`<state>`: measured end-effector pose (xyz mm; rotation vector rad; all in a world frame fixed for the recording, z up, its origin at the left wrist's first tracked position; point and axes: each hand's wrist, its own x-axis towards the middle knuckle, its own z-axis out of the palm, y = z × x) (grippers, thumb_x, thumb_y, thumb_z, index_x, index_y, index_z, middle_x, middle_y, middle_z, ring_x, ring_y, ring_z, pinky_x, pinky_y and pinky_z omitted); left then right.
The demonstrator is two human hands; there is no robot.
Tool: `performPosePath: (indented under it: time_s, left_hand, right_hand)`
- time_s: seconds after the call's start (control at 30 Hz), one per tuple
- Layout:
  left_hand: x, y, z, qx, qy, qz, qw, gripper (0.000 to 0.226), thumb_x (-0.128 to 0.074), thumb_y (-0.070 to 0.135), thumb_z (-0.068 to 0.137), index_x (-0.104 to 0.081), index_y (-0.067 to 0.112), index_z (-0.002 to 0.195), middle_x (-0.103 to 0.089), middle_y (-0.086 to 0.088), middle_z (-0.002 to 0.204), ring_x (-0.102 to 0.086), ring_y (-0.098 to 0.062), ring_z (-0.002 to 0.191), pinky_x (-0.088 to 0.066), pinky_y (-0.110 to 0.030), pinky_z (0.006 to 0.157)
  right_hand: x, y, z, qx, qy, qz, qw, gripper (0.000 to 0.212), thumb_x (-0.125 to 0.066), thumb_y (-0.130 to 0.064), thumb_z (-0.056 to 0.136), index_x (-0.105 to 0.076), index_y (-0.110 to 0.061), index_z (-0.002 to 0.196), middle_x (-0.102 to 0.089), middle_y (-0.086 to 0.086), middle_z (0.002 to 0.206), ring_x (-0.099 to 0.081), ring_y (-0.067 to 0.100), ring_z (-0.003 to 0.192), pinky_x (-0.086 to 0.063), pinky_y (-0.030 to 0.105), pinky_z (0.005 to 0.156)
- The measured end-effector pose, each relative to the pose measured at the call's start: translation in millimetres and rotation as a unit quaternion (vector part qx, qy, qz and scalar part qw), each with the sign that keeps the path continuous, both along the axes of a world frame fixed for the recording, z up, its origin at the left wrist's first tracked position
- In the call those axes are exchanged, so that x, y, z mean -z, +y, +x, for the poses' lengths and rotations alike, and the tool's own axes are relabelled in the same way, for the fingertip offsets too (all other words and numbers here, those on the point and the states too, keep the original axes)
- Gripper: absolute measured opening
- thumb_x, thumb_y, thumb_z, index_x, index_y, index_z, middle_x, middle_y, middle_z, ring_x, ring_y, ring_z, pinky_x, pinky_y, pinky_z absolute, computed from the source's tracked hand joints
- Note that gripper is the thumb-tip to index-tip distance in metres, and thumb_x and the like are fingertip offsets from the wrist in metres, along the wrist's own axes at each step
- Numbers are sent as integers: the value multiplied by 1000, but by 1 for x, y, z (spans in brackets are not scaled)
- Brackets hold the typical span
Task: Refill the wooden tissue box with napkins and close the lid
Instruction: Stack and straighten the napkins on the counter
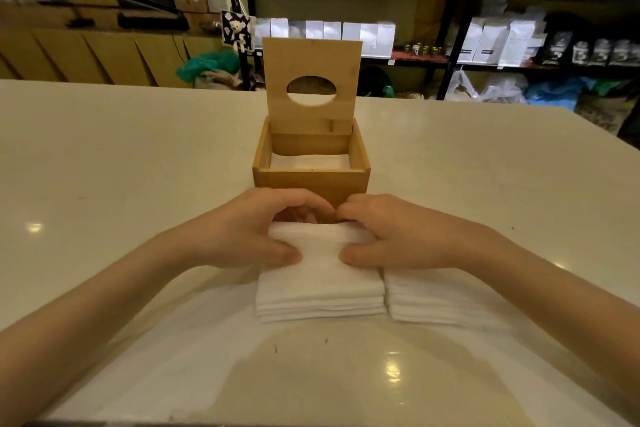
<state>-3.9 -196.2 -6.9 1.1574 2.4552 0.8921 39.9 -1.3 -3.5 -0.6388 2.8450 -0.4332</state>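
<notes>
Napkins (320, 274) lie in a white folded stack just below the centre of the frame, on the pale table (104, 156), and we have both hands on the stack's far end. Our left hand (249, 229) comes in from the lower left, thumb pressed on top of the stack and fingers curled over its far edge, so it grips the upper napkins. Our right hand (388, 232) comes in from the lower right and mirrors it, thumb on top and fingers hooked behind the same edge; the two sets of knuckles nearly meet in the middle. The far edge of the top layers looks slightly raised between our hands, though we cannot tell how many napkins are caught in the grip. A second stack of napkins (436, 302) sits just beside the first, to its right, partly under our right forearm.

Directly beyond our hands, at the centre of the frame, stands the wooden tissue box (311, 182), its near wall just behind our fingers. Its lid (311, 62) stands upright at the back, swung open, with an oval hole cut through it. Inside the box we see a white layer (308, 161) low down, well below the rim.

Across the top of the frame run dark shelves (450, 24) holding white bags and boxes, with a green plastic bag (207, 66) on the floor at upper left of centre.
</notes>
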Motion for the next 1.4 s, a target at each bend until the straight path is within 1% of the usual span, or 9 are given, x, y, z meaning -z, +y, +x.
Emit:
performPosePath:
  time_s: [0.13, 0.3, 0.47, 0.6, 0.7, 1.03, 1.27, 1.33, 1.4]
  left_hand:
    - [-15, -3, 1, -31, 26, 40, 998, 52, -73, 5, 70, -57, 40, 104, -63, 18, 96, -57, 2, 94, -49, -11, 77]
    - [-51, -1, 11, -67, -42, 174, 982, 30, -75, 9, 58, -74, 29, 81, -70, 20, 98, -63, 1, 91, -50, -7, 71]
    - [-76, 21, 25, -60, -142, 278, 948, 31, -63, 22, 55, -73, 30, 83, -75, 12, 83, -68, 0, 80, -53, -10, 64]
    - [-69, 52, 29, -49, -230, 270, 934, 33, -60, 21, 63, -67, 20, 95, -76, 4, 86, -72, -11, 79, -58, -22, 62]
    - [-61, 71, 32, -46, -269, 260, 926, 27, -58, 20, 70, -67, 19, 95, -77, 2, 83, -72, -13, 74, -57, -21, 56]
    - [-100, 84, 33, -91, -55, 334, 936, 14, -56, 37, 69, -63, 34, 81, -73, 19, 77, -70, -2, 78, -57, -18, 60]
    - [-90, 72, 21, -175, -93, 326, 924, 12, -52, 29, 87, -64, 28, 90, -71, 16, 70, -66, 5, 64, -51, -11, 52]
    - [-81, 62, 16, -210, 11, 322, 923, 18, -52, 30, 87, -58, 27, 104, -65, 18, 86, -63, 9, 74, -49, -7, 57]
    - [-76, 52, 18, -233, 240, 320, 887, 24, -51, 25, 88, -53, 19, 111, -56, 15, 98, -57, 5, 84, -47, -9, 64]
  right_hand:
    - [-9, 7, 6, -6, 27, -65, 998, 18, -58, -30, 85, -61, -18, 99, -56, -2, 99, -51, 11, 86, -43, 26, 76]
    - [-38, 24, 20, 33, 66, -266, 961, 6, -67, -19, 79, -64, -22, 82, -64, -4, 78, -59, 8, 76, -48, 26, 72]
    - [-68, 57, 36, 55, 54, -437, 896, 20, -67, -11, 71, -68, -26, 84, -71, -15, 79, -67, 4, 81, -55, 21, 73]
    - [-69, 82, 51, 124, -2, -496, 859, 28, -65, -16, 68, -66, -23, 95, -74, -12, 80, -69, 3, 73, -52, 15, 54]
    - [-58, 93, 62, 185, -24, -520, 834, 37, -62, -17, 68, -63, -16, 104, -74, -7, 78, -67, 3, 63, -48, 13, 45]
    - [-63, 90, 57, 167, 27, -650, 741, 21, -52, -11, 84, -62, -18, 101, -71, -7, 87, -67, 9, 78, -58, 25, 66]
    - [-60, 72, 30, 198, -35, -694, 691, 18, -51, -6, 89, -64, -15, 97, -69, -1, 91, -67, 11, 73, -59, 24, 62]
    - [-64, 67, 22, 200, -41, -699, 685, 17, -50, -6, 89, -64, -14, 95, -68, 1, 92, -67, 11, 73, -58, 24, 61]
    - [-69, 61, 14, 203, -44, -703, 680, 16, -50, -6, 90, -64, -13, 93, -68, 2, 90, -68, 11, 69, -57, 24, 57]
